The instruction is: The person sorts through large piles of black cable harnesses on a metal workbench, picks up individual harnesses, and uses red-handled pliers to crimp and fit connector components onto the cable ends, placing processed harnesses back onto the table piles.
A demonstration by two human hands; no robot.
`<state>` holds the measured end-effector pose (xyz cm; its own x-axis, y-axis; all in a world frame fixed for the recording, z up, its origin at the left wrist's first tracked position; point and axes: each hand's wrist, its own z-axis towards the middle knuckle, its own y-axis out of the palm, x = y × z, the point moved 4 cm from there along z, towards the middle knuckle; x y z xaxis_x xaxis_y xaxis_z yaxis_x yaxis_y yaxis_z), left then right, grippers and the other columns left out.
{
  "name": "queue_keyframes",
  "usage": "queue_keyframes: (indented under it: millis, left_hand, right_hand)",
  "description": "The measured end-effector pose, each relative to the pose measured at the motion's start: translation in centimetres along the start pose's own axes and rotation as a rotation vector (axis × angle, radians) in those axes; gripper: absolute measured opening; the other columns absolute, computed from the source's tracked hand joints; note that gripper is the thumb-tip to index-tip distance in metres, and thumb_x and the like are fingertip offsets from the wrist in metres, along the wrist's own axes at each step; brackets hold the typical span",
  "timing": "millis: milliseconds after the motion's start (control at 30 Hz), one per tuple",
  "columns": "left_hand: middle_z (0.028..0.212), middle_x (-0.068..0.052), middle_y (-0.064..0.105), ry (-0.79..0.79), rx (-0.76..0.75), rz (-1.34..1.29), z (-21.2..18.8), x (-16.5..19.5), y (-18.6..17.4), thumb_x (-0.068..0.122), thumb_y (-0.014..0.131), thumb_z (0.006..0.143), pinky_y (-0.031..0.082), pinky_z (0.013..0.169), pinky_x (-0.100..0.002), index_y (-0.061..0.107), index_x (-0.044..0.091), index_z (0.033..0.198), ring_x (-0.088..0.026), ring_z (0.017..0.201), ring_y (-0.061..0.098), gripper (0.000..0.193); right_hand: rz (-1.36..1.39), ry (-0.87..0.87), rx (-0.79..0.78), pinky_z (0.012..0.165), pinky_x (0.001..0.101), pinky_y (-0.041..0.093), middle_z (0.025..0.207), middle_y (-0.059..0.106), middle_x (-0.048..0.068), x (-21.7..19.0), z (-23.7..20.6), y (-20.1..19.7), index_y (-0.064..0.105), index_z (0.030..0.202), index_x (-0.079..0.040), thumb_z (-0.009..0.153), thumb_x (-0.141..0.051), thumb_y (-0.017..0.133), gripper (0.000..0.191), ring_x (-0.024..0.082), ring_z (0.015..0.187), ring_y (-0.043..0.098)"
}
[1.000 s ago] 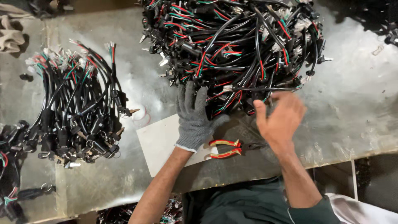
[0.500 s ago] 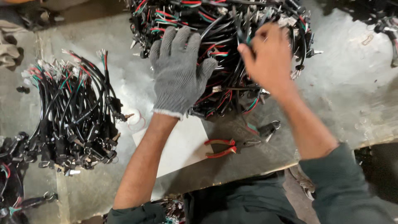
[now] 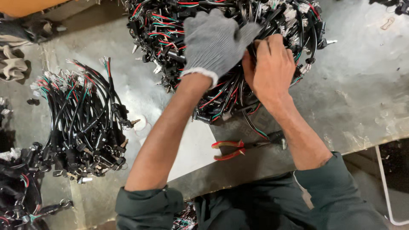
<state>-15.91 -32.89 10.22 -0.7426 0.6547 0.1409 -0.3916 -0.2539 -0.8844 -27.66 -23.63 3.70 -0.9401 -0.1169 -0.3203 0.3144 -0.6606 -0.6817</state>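
Note:
A big tangled heap of black cables with red, green and white wires [image 3: 170, 34] lies at the top of the metal table. My left hand [image 3: 213, 40], in a grey knit glove, presses into the heap with its fingers curled on the cables. My bare right hand [image 3: 270, 68] sits right beside it, fingers pinched on a black cable in the heap. Which single cable each hand holds is hidden by the fingers.
A sorted bundle of similar cables [image 3: 81, 123] lies at the left. Red-handled pliers [image 3: 230, 150] rest near the table's front edge, next to a white sheet [image 3: 191, 149]. More cables [image 3: 17, 191] sit at the lower left. The grey metal table [image 3: 362, 85] spreads to the right.
Both hands rose from near the pliers and white sheet up onto the cable heap, then drew together there. The right hand went from spread open to pinched on cables.

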Motion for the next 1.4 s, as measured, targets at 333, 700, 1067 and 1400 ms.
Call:
queue_keyframes:
  millis: [333,700,1067,1400]
  left_hand:
    - [0.071,-0.014,0.074,-0.237,-0.237,-0.606,5.2,1.5,4.1,0.052,0.054,0.088,0.057,0.063,-0.042,0.074,0.007,0.094,-0.030,0.066,0.077,0.050]
    - [0.072,-0.019,0.071,-0.081,-0.418,-0.690,2.8,0.9,1.3,0.041,0.054,0.105,0.053,0.057,-0.049,0.066,0.000,0.087,-0.034,0.065,0.073,0.046]
    - [0.070,-0.001,0.062,-0.420,-0.249,-0.951,-3.8,0.8,-5.2,0.033,0.063,0.102,0.053,0.048,-0.035,0.067,0.007,0.116,-0.015,0.053,0.065,0.030]
    - [0.072,0.002,0.063,-0.749,-0.336,-1.186,-13.5,-0.2,-2.7,0.032,0.062,0.101,0.050,0.052,-0.025,0.064,0.004,0.112,-0.007,0.058,0.062,0.030]
  right_hand:
    - [0.420,0.003,-0.079,0.104,0.0443,0.050,0.131,0.055,0.022,2.1,0.3,-2.6,0.059,0.133,0.000,0.107,-0.005,0.062,0.026,0.039,0.124,0.056]
    - [0.237,0.149,-0.179,0.108,0.0503,0.037,0.145,0.052,0.024,0.6,-10.7,-3.2,0.038,0.150,0.005,0.094,-0.035,0.076,0.079,0.038,0.134,0.050]
    - [0.241,0.229,-0.059,0.107,0.0487,0.042,0.129,0.059,0.015,5.1,-6.5,-1.5,0.045,0.154,0.000,0.107,-0.019,0.076,0.060,0.036,0.121,0.056]
    - [0.860,0.396,0.190,0.073,0.0265,0.053,0.110,0.063,0.008,8.3,-3.5,-3.8,0.055,0.126,-0.004,0.116,-0.010,0.057,0.012,0.010,0.085,0.061]
